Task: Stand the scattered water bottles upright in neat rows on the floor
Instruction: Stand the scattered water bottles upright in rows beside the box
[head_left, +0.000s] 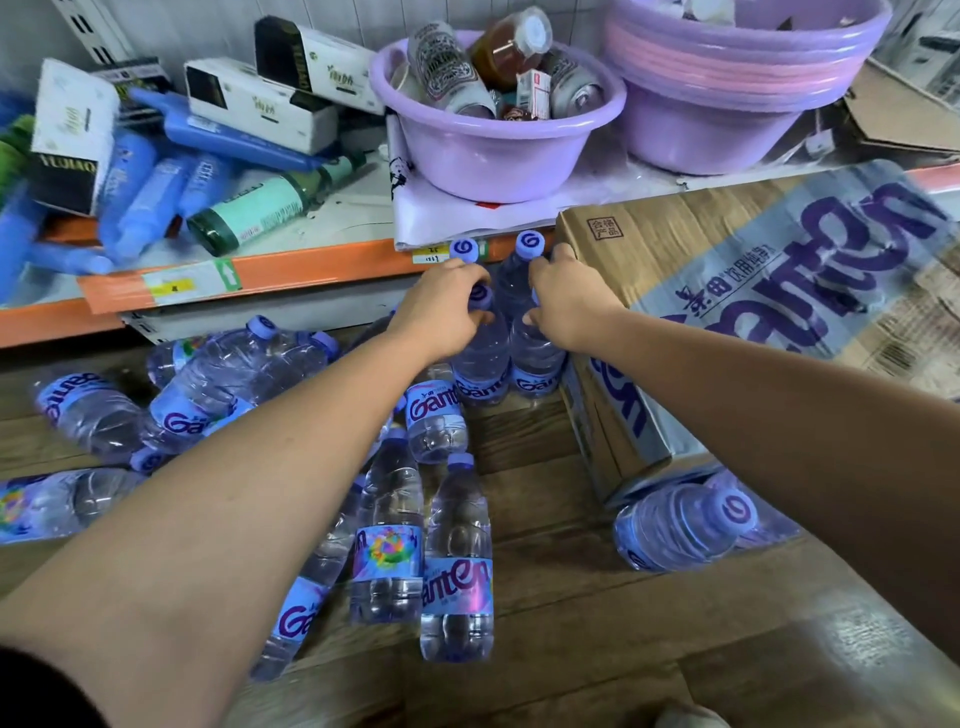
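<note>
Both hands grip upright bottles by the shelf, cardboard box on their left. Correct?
Wrong side: the box is on their right, next to the right hand, as the head view shows. The rest stands: the left hand and right hand each grip an upright bottle, left bottle and right bottle, by the shelf.

I see four bottles standing in two pairs on the floor (571, 649), below the shelf's (311, 270) front edge and just left of the box (727, 291). My left hand (441, 306) grips the top of the front-left bottle (480, 358), my right hand (566, 301) the front-right bottle (535, 358). The back pair (530, 244) stands right behind them. Before them lie more bottles (457, 561), with a heap (208, 384) to the left. One bottle (680, 525) lies at the box's near corner. On the shelf, a basin (498, 150) sits behind the pairs, with stacked basins (727, 104) to its right.
</note>
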